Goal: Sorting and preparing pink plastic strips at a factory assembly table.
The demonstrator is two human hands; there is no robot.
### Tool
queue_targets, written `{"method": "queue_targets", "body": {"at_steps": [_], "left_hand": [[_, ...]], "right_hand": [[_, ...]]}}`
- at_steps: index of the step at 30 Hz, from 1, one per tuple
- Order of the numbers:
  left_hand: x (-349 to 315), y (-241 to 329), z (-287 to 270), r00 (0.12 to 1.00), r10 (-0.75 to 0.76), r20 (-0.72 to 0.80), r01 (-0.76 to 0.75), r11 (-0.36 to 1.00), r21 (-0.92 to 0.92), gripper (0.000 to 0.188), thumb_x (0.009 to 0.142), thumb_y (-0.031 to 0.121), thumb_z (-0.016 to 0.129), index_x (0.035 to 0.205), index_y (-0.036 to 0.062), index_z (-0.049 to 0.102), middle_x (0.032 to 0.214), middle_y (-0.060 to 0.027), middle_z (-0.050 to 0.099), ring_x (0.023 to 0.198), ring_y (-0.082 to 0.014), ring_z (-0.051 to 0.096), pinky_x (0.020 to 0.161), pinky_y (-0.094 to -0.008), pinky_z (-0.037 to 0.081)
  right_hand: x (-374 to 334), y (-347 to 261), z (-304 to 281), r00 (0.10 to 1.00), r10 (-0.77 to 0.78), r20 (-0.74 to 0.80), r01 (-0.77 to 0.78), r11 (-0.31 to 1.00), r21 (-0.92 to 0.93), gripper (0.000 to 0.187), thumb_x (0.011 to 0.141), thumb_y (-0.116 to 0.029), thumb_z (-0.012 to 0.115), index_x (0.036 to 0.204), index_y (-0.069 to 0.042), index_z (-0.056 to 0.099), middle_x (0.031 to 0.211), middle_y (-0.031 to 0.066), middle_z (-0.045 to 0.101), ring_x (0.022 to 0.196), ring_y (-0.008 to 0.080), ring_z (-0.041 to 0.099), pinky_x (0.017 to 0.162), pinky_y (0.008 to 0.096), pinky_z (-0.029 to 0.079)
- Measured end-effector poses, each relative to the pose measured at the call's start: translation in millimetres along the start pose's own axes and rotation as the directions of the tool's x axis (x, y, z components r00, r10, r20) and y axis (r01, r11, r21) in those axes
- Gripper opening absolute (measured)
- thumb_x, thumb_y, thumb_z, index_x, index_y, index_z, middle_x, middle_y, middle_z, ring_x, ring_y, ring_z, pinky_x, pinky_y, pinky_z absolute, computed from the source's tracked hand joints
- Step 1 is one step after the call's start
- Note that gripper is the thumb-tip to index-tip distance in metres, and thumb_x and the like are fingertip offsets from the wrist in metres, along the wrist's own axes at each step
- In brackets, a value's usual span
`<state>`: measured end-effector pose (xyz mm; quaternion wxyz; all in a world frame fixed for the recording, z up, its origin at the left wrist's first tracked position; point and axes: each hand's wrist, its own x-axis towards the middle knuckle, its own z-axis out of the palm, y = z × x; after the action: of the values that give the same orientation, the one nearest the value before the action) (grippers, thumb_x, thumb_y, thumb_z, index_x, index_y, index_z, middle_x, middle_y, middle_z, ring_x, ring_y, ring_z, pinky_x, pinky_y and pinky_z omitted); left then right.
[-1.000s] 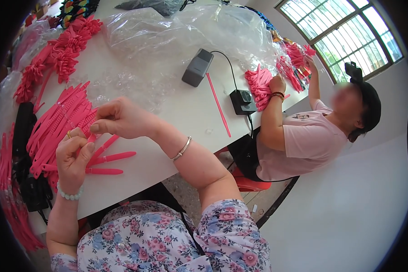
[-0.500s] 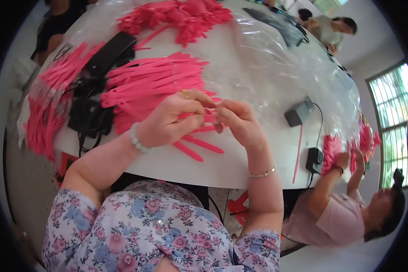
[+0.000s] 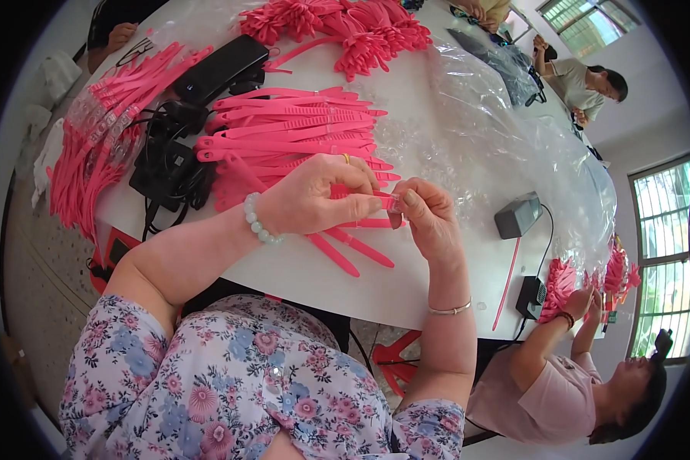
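Above the table's near middle, my two hands meet at the fingertips. My left hand (image 3: 322, 195) is closed, pinching a pink strap (image 3: 247, 175); its blurred tail trails out behind the wrist. In my right hand (image 3: 428, 215), thumb and fingers are closed on a small clear plastic buckle (image 3: 395, 204), which touches the left fingertips. Whether the strap's tip is through the buckle is hidden. Under and beyond my left hand lies a pile of pink ribbed straps (image 3: 284, 126), several with clear pieces on them. Two strap ends (image 3: 353, 249) stick out toward me below my hands.
Bundled pink straps (image 3: 107, 130) lie left, beside a black case (image 3: 221, 69) and black cables with adapters (image 3: 165, 172). More pink straps (image 3: 360, 34) are heaped at the far side. Clear plastic sheeting (image 3: 514, 130), a grey box (image 3: 517, 216) and a co-worker (image 3: 552, 383) are right.
The view has shifted, so the table's things sit lower and farther right. My hands stay together at the fingertips, and the clear buckle now shows between them.
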<state>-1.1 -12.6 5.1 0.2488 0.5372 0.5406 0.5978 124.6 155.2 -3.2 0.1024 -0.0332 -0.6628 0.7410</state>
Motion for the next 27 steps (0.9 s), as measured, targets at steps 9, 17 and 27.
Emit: {"method": "queue_targets", "body": {"at_steps": [9, 17, 27], "left_hand": [[3.4, -8.8, 10.0, 0.978, 0.207, -0.014, -0.194, 0.936, 0.292, 0.007, 0.077, 0.006, 0.065, 0.075, -0.0003, 0.062, 0.100, -0.0105, 0.056, 0.097, -0.0235, 0.048, 0.085, -0.0368, 0.039], [4.6, -4.8, 9.4, 0.958, 0.287, 0.017, -0.271, 0.883, 0.382, 0.009, 0.075, 0.005, 0.067, 0.071, -0.0003, 0.060, 0.101, -0.0084, 0.055, 0.099, -0.0228, 0.046, 0.089, -0.0381, 0.036], [0.1, -11.3, 10.2, 0.998, 0.060, 0.025, -0.055, 0.988, -0.144, 0.015, 0.084, 0.008, 0.060, 0.073, -0.0009, 0.063, 0.106, -0.0072, 0.054, 0.100, -0.0156, 0.047, 0.081, -0.0297, 0.042]], "right_hand": [[-1.1, -9.7, 5.3, 0.991, -0.125, -0.039, 0.084, 0.833, -0.546, 0.024, 0.088, -0.019, 0.059, 0.076, 0.001, 0.058, 0.065, -0.0030, 0.051, 0.059, 0.0049, 0.042, 0.052, 0.0198, 0.035], [-0.9, -10.7, 0.2, 0.993, -0.092, -0.075, 0.045, 0.875, -0.482, 0.025, 0.087, -0.021, 0.061, 0.076, 0.001, 0.058, 0.064, -0.0027, 0.051, 0.058, 0.0048, 0.043, 0.052, 0.0197, 0.036], [-2.7, -12.1, -0.9, 0.995, 0.000, -0.104, -0.034, 0.945, -0.324, 0.023, 0.088, -0.019, 0.059, 0.076, 0.000, 0.059, 0.064, -0.0016, 0.052, 0.058, 0.0063, 0.044, 0.053, 0.0206, 0.037]]}}
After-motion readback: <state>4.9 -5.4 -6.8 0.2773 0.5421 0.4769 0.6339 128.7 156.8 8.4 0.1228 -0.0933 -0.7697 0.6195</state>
